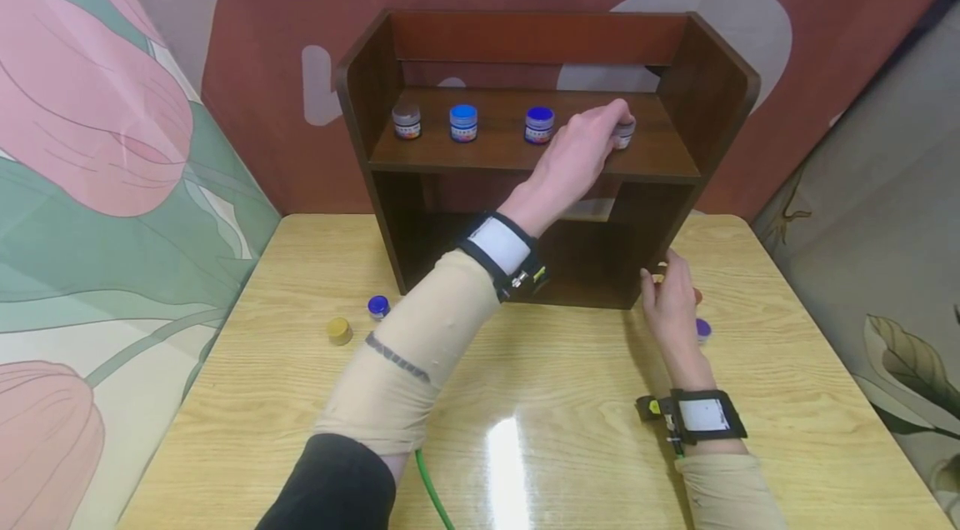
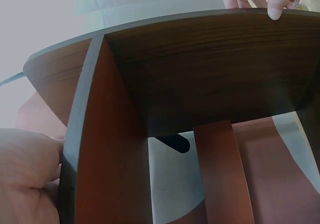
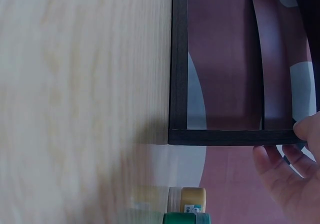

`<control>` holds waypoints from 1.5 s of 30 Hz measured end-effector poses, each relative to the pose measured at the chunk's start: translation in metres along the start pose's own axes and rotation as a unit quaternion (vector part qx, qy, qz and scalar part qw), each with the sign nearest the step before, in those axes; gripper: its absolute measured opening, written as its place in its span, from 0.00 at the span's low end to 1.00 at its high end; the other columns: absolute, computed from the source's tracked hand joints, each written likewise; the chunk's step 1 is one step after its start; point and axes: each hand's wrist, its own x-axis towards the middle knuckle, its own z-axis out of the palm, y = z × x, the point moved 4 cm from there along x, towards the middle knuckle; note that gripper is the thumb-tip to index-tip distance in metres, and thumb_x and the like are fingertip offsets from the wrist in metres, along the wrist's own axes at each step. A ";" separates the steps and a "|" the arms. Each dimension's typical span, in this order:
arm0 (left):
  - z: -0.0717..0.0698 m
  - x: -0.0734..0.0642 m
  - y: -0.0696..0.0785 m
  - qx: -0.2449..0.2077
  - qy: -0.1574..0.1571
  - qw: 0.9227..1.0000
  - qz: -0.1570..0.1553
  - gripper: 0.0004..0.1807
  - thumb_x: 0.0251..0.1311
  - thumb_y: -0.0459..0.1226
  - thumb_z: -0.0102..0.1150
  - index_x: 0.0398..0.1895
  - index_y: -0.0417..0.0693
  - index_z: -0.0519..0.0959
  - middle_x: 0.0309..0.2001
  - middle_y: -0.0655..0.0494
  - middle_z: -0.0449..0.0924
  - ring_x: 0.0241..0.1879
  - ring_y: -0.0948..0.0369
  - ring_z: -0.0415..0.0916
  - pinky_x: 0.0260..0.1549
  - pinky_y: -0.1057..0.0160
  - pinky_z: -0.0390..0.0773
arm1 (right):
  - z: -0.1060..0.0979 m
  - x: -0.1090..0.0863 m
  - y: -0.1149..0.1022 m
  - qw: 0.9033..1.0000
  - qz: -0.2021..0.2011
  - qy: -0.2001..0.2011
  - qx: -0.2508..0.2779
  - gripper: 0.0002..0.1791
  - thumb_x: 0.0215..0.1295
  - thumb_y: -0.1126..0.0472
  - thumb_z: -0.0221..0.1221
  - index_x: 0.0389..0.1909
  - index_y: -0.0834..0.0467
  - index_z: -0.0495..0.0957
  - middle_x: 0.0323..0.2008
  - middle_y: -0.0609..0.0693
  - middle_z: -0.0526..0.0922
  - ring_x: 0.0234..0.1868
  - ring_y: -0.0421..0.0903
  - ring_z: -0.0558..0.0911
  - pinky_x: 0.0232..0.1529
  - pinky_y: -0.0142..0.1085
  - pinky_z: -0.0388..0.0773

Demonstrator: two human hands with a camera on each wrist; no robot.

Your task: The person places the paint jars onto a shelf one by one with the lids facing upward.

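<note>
On the upper board of a dark brown wooden shelf [image 1: 536, 172], my left hand [image 1: 573, 151] grips a small paint jar [image 1: 624, 138] near the right end, its lid mostly covered by the fingers. To its left on that board stand a deep blue paint jar [image 1: 539, 127], a light blue one [image 1: 463, 124] and a grey-brown one [image 1: 407, 122]. My right hand [image 1: 670, 305] holds the front edge of the shelf's right side panel [image 2: 210, 59], thumb on the edge and fingers outside. The left wrist view shows my left hand [image 2: 27, 176] by the board's edge; the jar is hidden there.
Left of the shelf, a blue jar [image 1: 378, 307] and a yellow jar [image 1: 339, 332] stand on the wooden table [image 1: 570, 397]. A purple-lidded jar [image 1: 702, 330] sits beyond my right hand, and a green-lidded jar [image 3: 182, 219] shows beside the shelf. Printed cloth hangs behind.
</note>
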 end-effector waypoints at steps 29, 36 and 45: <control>0.002 -0.008 -0.002 0.027 0.047 0.998 0.016 0.22 0.72 0.37 0.53 0.67 0.48 0.67 0.71 0.52 0.68 0.69 0.61 0.70 0.67 0.71 0.72 | 0.001 0.000 0.000 1.000 -0.019 0.012 0.000 0.23 0.72 0.68 0.54 0.63 0.72 0.63 0.53 0.71 0.72 0.51 0.64 0.76 0.42 0.54 0.81; -0.001 -0.021 -0.002 0.052 0.071 0.996 0.027 0.24 0.71 0.40 0.55 0.69 0.48 0.67 0.73 0.51 0.66 0.72 0.60 0.67 0.69 0.71 0.69 | -0.001 0.000 -0.002 0.999 -0.027 0.021 0.004 0.22 0.72 0.69 0.54 0.62 0.74 0.63 0.52 0.72 0.73 0.50 0.65 0.76 0.39 0.48 0.78; -0.011 -0.051 -0.002 0.046 0.128 0.988 0.075 0.20 0.72 0.42 0.56 0.63 0.47 0.74 0.62 0.53 0.78 0.62 0.62 0.77 0.58 0.73 0.78 | 0.000 -0.001 -0.001 0.999 -0.029 0.028 -0.003 0.23 0.71 0.69 0.55 0.63 0.74 0.64 0.50 0.71 0.74 0.48 0.64 0.77 0.38 0.32 0.71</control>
